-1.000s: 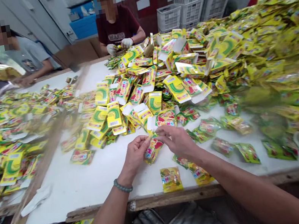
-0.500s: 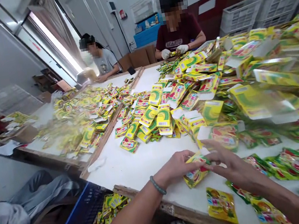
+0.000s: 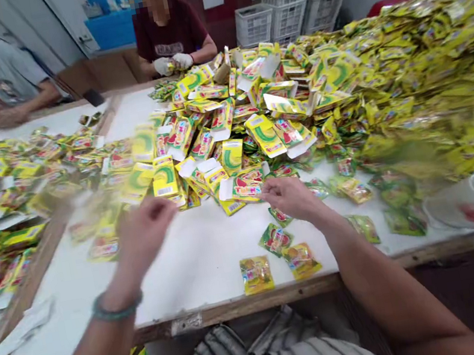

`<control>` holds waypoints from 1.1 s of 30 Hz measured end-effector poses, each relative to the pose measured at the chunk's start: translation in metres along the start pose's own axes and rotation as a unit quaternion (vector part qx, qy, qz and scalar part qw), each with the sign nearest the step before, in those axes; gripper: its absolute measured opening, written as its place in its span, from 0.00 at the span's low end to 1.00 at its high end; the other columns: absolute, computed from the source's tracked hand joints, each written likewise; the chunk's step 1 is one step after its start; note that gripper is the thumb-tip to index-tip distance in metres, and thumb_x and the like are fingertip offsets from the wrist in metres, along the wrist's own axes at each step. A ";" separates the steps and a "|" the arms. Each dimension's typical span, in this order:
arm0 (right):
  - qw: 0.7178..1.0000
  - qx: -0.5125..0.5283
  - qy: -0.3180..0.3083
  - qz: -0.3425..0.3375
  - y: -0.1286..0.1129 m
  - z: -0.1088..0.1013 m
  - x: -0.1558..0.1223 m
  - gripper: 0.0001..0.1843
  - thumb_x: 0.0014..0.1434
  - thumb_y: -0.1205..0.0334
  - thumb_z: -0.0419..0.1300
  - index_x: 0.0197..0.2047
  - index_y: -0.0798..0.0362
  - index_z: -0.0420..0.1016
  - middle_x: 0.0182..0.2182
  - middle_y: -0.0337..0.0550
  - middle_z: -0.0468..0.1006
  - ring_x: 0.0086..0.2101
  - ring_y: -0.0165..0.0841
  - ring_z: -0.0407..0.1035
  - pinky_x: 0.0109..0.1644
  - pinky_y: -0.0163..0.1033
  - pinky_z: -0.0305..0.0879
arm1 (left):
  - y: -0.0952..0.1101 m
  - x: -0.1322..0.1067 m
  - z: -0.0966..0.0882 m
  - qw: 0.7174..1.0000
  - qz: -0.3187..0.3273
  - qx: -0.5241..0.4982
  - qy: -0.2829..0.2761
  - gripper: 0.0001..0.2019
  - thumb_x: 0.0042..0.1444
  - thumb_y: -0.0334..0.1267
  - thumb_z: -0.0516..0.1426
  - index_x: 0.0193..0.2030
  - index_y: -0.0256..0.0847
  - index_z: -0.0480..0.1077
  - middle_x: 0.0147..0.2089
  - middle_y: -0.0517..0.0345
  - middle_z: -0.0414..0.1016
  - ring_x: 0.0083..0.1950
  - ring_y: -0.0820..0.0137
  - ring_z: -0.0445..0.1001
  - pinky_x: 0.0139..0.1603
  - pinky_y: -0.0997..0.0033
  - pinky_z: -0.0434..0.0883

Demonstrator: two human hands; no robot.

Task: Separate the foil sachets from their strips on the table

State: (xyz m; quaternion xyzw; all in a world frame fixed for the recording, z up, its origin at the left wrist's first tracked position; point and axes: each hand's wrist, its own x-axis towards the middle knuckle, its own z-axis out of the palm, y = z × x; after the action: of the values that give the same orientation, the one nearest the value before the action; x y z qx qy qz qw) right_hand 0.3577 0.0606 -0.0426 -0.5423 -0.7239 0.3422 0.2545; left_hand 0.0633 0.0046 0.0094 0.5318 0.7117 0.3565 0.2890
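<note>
My left hand [image 3: 146, 233] is lifted over the white table at centre left, smeared by motion. Its fingers look curled, but whether anything is in them cannot be made out. My right hand [image 3: 289, 199] is closed at the fingertips on the right end of a small yellow printed box [image 3: 246, 185] with its white end flap open, at the front of a heap. Below that hand lie a green packet [image 3: 276, 239] with a melon picture and two yellow packets, one of them a flat yellow packet [image 3: 256, 274] near the table's edge.
Yellow boxes [image 3: 266, 135] are heaped mid-table. A large pile of yellow-green packets [image 3: 435, 81] fills the right. A white tub [image 3: 457, 206] lies tilted at front right. Wooden strips [image 3: 28, 269] divide the table. A co-worker in a maroon shirt [image 3: 172, 30] sits opposite; another sits at left.
The view has swung to the right. Both hands were together on a small yellow box; now they are apart, the left over at the left and the right at a box by the heap.
</note>
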 end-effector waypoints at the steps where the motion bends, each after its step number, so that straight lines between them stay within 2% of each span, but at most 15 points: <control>1: 0.999 -0.016 -0.034 -0.004 0.003 -0.003 -0.001 0.11 0.56 0.55 0.59 0.27 0.52 0.71 0.18 0.35 0.70 0.22 0.29 0.63 0.28 0.34 0.54 | -0.001 -0.016 0.025 0.994 0.039 0.071 -0.072 0.11 0.49 0.48 0.60 0.28 0.43 0.72 0.26 0.60 0.72 0.32 0.66 0.69 0.34 0.66 0.64; 2: 0.997 -0.025 -0.072 -0.008 0.006 -0.005 -0.002 0.10 0.54 0.54 0.61 0.28 0.52 0.72 0.19 0.34 0.70 0.23 0.29 0.63 0.29 0.34 0.55 | -0.002 -0.032 0.049 0.980 0.067 0.119 -0.147 0.10 0.47 0.47 0.61 0.29 0.43 0.72 0.28 0.58 0.73 0.32 0.64 0.70 0.34 0.65 0.64; 4: 0.986 -0.044 -0.155 -0.029 0.009 -0.007 -0.005 0.13 0.49 0.55 0.66 0.37 0.52 0.75 0.26 0.35 0.73 0.28 0.30 0.66 0.32 0.34 0.57 | -0.004 -0.059 0.088 0.946 0.123 0.180 -0.241 0.13 0.45 0.47 0.64 0.34 0.43 0.72 0.35 0.54 0.74 0.37 0.61 0.71 0.37 0.64 0.65; 6: 0.969 -0.110 -0.214 -0.060 0.010 -0.005 -0.008 0.23 0.41 0.57 0.72 0.42 0.50 0.76 0.34 0.39 0.75 0.36 0.34 0.67 0.38 0.36 0.60 | -0.007 -0.074 0.109 0.921 0.165 0.206 -0.285 0.13 0.44 0.44 0.64 0.35 0.42 0.70 0.39 0.52 0.73 0.42 0.59 0.70 0.40 0.63 0.65; 7: 0.958 -0.156 -0.228 -0.076 0.009 -0.002 -0.010 0.24 0.38 0.58 0.74 0.41 0.49 0.76 0.37 0.41 0.75 0.40 0.37 0.66 0.41 0.38 0.60 | -0.009 -0.076 0.112 0.918 0.168 0.208 -0.293 0.12 0.45 0.43 0.63 0.34 0.42 0.68 0.39 0.52 0.72 0.41 0.59 0.70 0.40 0.64 0.65; 10: 0.937 -0.249 -0.226 -0.094 0.004 0.007 -0.012 0.17 0.35 0.62 0.76 0.29 0.52 0.75 0.36 0.46 0.74 0.44 0.43 0.63 0.43 0.41 0.58 | -0.017 -0.064 0.109 0.946 0.091 0.150 -0.271 0.10 0.49 0.41 0.61 0.31 0.43 0.63 0.31 0.59 0.70 0.33 0.65 0.68 0.34 0.67 0.63; 13: 0.951 -0.216 -0.209 -0.079 0.002 0.008 -0.011 0.14 0.41 0.64 0.74 0.24 0.53 0.71 0.30 0.45 0.73 0.37 0.39 0.65 0.37 0.38 0.56 | -0.025 -0.042 0.105 0.975 -0.004 -0.011 -0.221 0.12 0.50 0.44 0.61 0.32 0.43 0.62 0.27 0.63 0.71 0.29 0.69 0.69 0.32 0.70 0.63; 16: 0.981 -0.096 -0.162 -0.047 0.003 0.004 -0.008 0.06 0.52 0.64 0.65 0.30 0.51 0.70 0.24 0.37 0.69 0.27 0.31 0.62 0.30 0.34 0.53 | -0.031 -0.028 0.109 0.956 -0.088 -0.193 -0.201 0.16 0.45 0.45 0.65 0.34 0.41 0.64 0.30 0.60 0.76 0.31 0.70 0.73 0.33 0.71 0.66; 18: 0.989 0.006 -0.142 -0.044 0.003 0.007 -0.006 0.03 0.55 0.62 0.61 0.34 0.50 0.70 0.22 0.34 0.68 0.25 0.29 0.61 0.29 0.33 0.54 | -0.032 -0.026 0.114 0.938 -0.123 -0.266 -0.185 0.19 0.41 0.45 0.67 0.34 0.39 0.66 0.31 0.59 0.77 0.31 0.71 0.74 0.34 0.72 0.67; 21: 0.982 0.109 -0.148 -0.038 0.004 0.022 -0.005 0.08 0.54 0.57 0.62 0.35 0.51 0.71 0.22 0.33 0.69 0.25 0.29 0.62 0.28 0.33 0.56 | -0.030 -0.030 0.117 0.925 -0.136 -0.321 -0.154 0.21 0.37 0.45 0.70 0.34 0.37 0.68 0.28 0.61 0.77 0.28 0.73 0.73 0.32 0.74 0.67; 24: 0.979 0.149 -0.137 -0.005 0.007 0.039 -0.003 0.12 0.51 0.55 0.64 0.34 0.52 0.70 0.21 0.32 0.66 0.24 0.28 0.61 0.28 0.33 0.57 | -0.026 -0.032 0.116 0.911 -0.154 -0.361 -0.130 0.22 0.36 0.46 0.70 0.34 0.38 0.69 0.25 0.62 0.76 0.25 0.74 0.71 0.30 0.74 0.67; 27: 0.971 0.193 -0.144 0.000 0.010 0.047 -0.001 0.14 0.50 0.54 0.65 0.34 0.53 0.69 0.21 0.31 0.65 0.24 0.27 0.60 0.28 0.33 0.58 | -0.022 -0.031 0.112 0.903 -0.161 -0.379 -0.123 0.22 0.34 0.46 0.71 0.34 0.37 0.71 0.26 0.61 0.77 0.26 0.74 0.72 0.31 0.75 0.67; 30: 0.954 0.229 -0.192 -0.031 0.010 0.048 -0.001 0.15 0.50 0.54 0.65 0.36 0.54 0.70 0.24 0.33 0.69 0.26 0.28 0.62 0.30 0.33 0.59 | -0.019 -0.028 0.109 0.901 -0.164 -0.370 -0.157 0.22 0.31 0.45 0.72 0.32 0.35 0.74 0.27 0.59 0.78 0.28 0.74 0.72 0.33 0.75 0.68; 33: 0.955 0.214 -0.199 -0.049 0.007 0.047 -0.002 0.13 0.51 0.54 0.65 0.37 0.54 0.72 0.24 0.34 0.69 0.26 0.28 0.62 0.30 0.33 0.57 | -0.017 -0.027 0.107 0.889 -0.165 -0.368 -0.216 0.21 0.37 0.50 0.70 0.31 0.35 0.75 0.28 0.57 0.77 0.30 0.72 0.72 0.34 0.74 0.67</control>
State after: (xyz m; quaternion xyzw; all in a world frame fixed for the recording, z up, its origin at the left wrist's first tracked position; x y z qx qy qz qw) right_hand 0.3276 0.0494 -0.0781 -0.3600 -0.6954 0.5774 0.2312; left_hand 0.1459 -0.0027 -0.0655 0.3260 0.5268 0.4167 0.6653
